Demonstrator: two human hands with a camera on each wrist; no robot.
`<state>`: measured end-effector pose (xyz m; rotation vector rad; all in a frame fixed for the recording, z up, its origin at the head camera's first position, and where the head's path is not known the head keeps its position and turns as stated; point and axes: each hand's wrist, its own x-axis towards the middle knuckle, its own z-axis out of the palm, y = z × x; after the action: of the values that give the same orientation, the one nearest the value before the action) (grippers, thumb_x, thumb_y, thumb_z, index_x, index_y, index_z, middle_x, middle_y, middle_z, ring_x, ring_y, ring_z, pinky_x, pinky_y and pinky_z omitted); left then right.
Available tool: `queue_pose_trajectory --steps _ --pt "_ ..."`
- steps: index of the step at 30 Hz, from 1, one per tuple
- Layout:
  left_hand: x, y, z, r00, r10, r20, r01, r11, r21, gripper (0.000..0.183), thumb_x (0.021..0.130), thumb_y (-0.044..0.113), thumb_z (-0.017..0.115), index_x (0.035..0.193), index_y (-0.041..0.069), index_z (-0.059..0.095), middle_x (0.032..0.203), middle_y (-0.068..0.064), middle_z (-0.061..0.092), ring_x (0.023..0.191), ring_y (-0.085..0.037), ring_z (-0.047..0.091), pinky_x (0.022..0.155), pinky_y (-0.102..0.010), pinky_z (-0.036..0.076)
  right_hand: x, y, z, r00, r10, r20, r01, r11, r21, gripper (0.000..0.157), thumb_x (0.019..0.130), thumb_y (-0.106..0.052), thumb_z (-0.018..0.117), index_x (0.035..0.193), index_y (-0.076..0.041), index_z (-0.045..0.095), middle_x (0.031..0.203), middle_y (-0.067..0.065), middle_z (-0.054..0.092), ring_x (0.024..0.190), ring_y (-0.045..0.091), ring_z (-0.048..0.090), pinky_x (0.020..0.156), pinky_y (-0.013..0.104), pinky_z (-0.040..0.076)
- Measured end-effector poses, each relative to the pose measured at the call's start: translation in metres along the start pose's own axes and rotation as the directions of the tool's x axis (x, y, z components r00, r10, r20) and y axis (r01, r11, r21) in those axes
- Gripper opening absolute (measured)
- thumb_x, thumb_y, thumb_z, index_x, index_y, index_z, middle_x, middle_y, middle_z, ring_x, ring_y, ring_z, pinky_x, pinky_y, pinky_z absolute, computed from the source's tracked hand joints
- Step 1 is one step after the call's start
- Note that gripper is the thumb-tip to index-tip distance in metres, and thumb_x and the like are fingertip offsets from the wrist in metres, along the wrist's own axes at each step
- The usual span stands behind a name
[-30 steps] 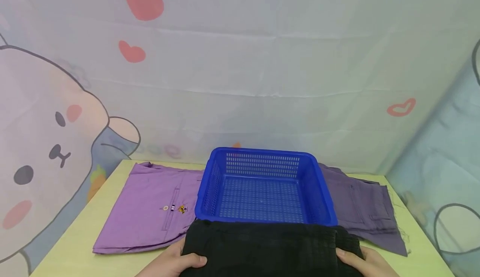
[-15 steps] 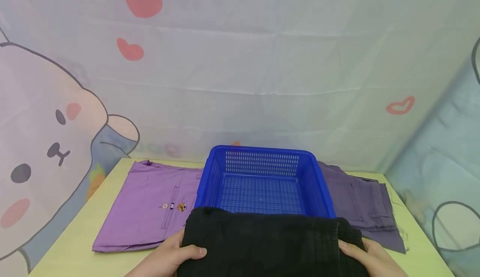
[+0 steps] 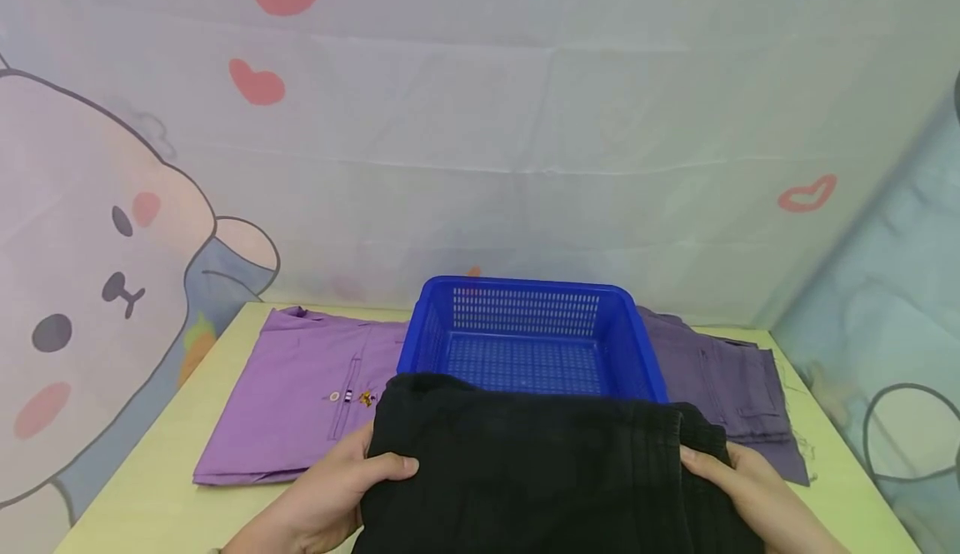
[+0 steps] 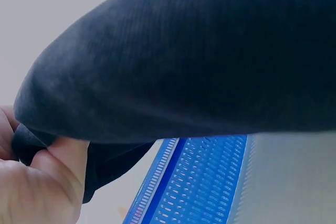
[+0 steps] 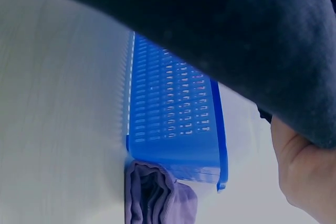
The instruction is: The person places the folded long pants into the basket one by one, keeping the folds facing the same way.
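Note:
A folded black garment [image 3: 540, 471], perhaps trousers, is held up between both hands in front of the basket, a seam and gathered layers showing near its right end. My left hand [image 3: 337, 487] grips its left end, thumb on the front face and the other fingers hidden behind. At the opposite end my right hand [image 3: 757, 487] grips the cloth in the same way. In the left wrist view the fabric bulges over the left hand [image 4: 47, 182]. Behind the garment stands a blue plastic basket [image 3: 525, 287] with slotted walls, its near rim covered by the cloth.
Left of the basket lies a folded light purple garment [image 3: 300, 404] with small badges. A folded dark purple garment [image 3: 720, 387] with frayed edges lies on the right. All rest on a pale yellow table [image 3: 150, 487] before a printed cloth backdrop [image 3: 555, 104].
Both hands have raised the black garment, which now covers more of the basket's near side. The camera view has tilted down then up slightly, shifting the background upward.

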<state>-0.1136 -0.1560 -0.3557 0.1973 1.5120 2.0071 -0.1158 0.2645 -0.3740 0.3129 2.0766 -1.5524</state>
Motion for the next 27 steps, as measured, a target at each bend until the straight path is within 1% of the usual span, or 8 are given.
queue_pose_trajectory --steps 3,6,7,9,12,16,23,27 --pt "0.0009 0.0016 0.0002 1.000 0.010 0.000 -0.010 1.000 -0.002 0.054 0.087 0.009 0.051 0.131 0.002 0.020 0.113 -0.009 0.055 0.097 -0.021 0.059 0.081 -0.035 0.050 -0.0011 -0.0021 -0.0003 0.994 -0.072 0.079 0.065 0.994 0.088 0.083 0.090 -0.050 0.041 0.137 0.010 0.008 0.131 0.028 0.038 0.112 0.041 0.047 0.082 0.047 0.048" --pt "0.0020 0.0029 -0.0001 1.000 0.010 -0.007 -0.010 1.000 -0.003 0.054 0.087 0.009 0.052 0.131 0.003 0.020 0.112 -0.008 0.056 0.097 -0.020 0.059 0.081 -0.035 0.050 -0.0016 -0.0027 -0.0018 0.960 -0.162 0.227 0.090 0.950 0.299 0.056 0.094 -0.040 0.040 0.132 0.000 0.029 0.117 0.016 0.056 0.103 0.035 0.056 0.086 0.047 0.046" --pt "0.0024 0.0032 -0.0003 1.000 0.009 -0.013 -0.009 1.000 -0.003 0.055 0.087 0.009 0.052 0.131 0.004 0.020 0.112 -0.008 0.056 0.096 -0.020 0.059 0.081 -0.035 0.050 -0.0015 -0.0029 -0.0023 0.941 -0.186 0.282 0.072 0.926 0.370 0.047 0.095 -0.037 0.038 0.129 -0.004 0.034 0.113 0.013 0.060 0.101 0.033 0.057 0.087 0.047 0.044" --pt "0.0033 0.0035 -0.0008 1.000 0.007 -0.023 -0.007 1.000 -0.002 0.057 0.086 0.009 0.052 0.132 0.004 0.019 0.112 -0.008 0.055 0.096 -0.020 0.059 0.080 -0.035 0.050 -0.0011 -0.0038 -0.0021 0.923 -0.208 0.324 0.051 0.900 0.433 0.038 0.096 -0.034 0.038 0.125 -0.011 0.037 0.113 0.011 0.060 0.102 0.032 0.057 0.089 0.047 0.043" --pt "0.0041 0.0035 -0.0017 0.999 0.005 -0.034 -0.005 1.000 -0.001 0.059 0.086 0.010 0.053 0.133 0.005 0.017 0.113 -0.007 0.055 0.096 -0.020 0.059 0.080 -0.035 0.050 -0.0004 -0.0056 -0.0002 0.938 -0.191 0.289 0.063 0.914 0.401 0.050 0.094 -0.037 0.040 0.134 -0.010 0.026 0.114 0.008 0.060 0.103 0.031 0.057 0.089 0.046 0.044" --pt "0.0051 0.0038 -0.0019 0.999 0.004 -0.044 -0.005 1.000 -0.009 0.059 0.086 0.010 0.052 0.134 0.007 0.017 0.114 -0.007 0.053 0.097 -0.020 0.059 0.081 -0.035 0.049 0.0017 -0.0082 0.0019 0.973 -0.138 0.184 0.086 0.961 0.263 0.075 0.091 -0.045 0.043 0.140 -0.001 0.008 0.114 0.003 0.059 0.102 0.027 0.058 0.087 0.044 0.046" --pt "0.0066 0.0056 -0.0012 0.997 -0.009 -0.072 0.006 0.999 -0.040 0.059 0.086 0.011 0.053 0.133 0.012 0.018 0.118 -0.006 0.050 0.098 -0.020 0.058 0.083 -0.036 0.048 0.0056 -0.0093 0.0048 0.995 -0.088 0.049 0.082 0.989 0.120 0.080 0.088 -0.050 0.045 0.140 0.001 0.012 0.130 0.014 0.045 0.112 0.030 0.050 0.085 0.044 0.046" --pt "0.0085 0.0057 -0.0016 0.997 -0.009 -0.071 0.007 1.000 -0.031 0.060 0.087 0.012 0.052 0.135 0.014 0.016 0.119 -0.007 0.049 0.099 -0.021 0.058 0.083 -0.035 0.048 0.0058 -0.0079 0.0029 0.985 -0.130 0.113 0.108 0.978 0.179 0.069 0.090 -0.047 0.043 0.137 -0.003 0.021 0.122 0.008 0.053 0.107 0.026 0.054 0.087 0.044 0.046"
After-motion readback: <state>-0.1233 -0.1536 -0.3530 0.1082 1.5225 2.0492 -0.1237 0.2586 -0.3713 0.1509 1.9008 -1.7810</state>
